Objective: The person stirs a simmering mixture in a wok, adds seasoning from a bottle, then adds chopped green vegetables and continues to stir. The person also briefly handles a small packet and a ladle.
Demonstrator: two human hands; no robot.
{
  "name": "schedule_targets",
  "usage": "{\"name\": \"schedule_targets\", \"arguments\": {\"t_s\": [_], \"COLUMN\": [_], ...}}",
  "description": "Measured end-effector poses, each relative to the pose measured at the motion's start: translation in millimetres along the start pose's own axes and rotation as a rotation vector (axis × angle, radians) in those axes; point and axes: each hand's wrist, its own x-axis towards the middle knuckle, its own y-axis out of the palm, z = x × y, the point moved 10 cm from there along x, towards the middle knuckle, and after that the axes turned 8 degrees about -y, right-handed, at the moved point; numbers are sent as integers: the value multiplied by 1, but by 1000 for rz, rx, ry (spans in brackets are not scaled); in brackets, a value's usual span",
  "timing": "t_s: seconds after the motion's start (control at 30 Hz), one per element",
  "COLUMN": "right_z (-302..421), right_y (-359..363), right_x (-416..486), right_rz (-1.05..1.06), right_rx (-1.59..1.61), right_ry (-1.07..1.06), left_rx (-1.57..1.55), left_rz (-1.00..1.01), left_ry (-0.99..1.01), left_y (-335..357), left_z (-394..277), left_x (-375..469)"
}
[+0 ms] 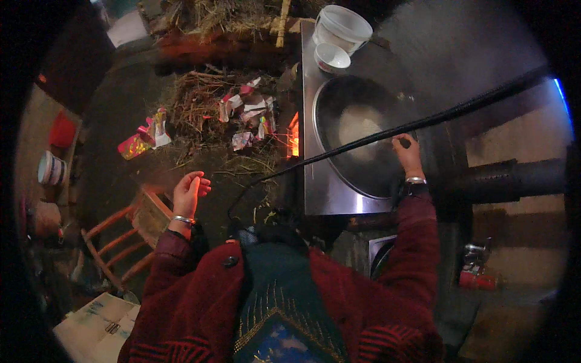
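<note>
A large round wok point(349, 177) is set into a shiny metal stove top point(317, 195), with pale, steaming contents point(361, 125) in its middle. My right hand point(408, 154) is over the wok's right side, thumb and fingertips curled together; whether something small is between them cannot be told. My left hand point(191, 193) hangs over the floor left of the stove, fingers loosely bent, with nothing visible in it. A black cable point(363, 146) crosses the view in front of the wok, passing close to my right fingertips. Both wrists wear silver-coloured bangles.
Fire point(294, 136) glows at the stove's left side, beside twigs point(195, 102) and torn packaging point(254, 109) on the floor. A white bucket point(342, 27) and white bowl point(332, 58) stand on the stove's far end. A wooden chair point(122, 247) is at left, a black pipe point(513, 179) at right.
</note>
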Motion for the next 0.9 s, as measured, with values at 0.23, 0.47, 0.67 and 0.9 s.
{"name": "schedule_targets", "arguments": {"t_s": [0.23,0.47,0.67,0.9], "right_z": [13,-4,-62,-120], "right_y": [-36,-68,-77,-8], "right_x": [-6,-24,-41,-52], "right_rz": [33,-17,-128,-405], "right_rx": [57,28,-81,550], "right_ry": [-18,273,574,515], "left_rx": [-2,0,18,-6], "left_rz": [68,67,-2,-62], "left_ry": [-20,-1,-49,-35], "left_y": [14,12,-1,-17], "left_z": [3,1,7,11], "left_x": [9,10,0,-18]}}
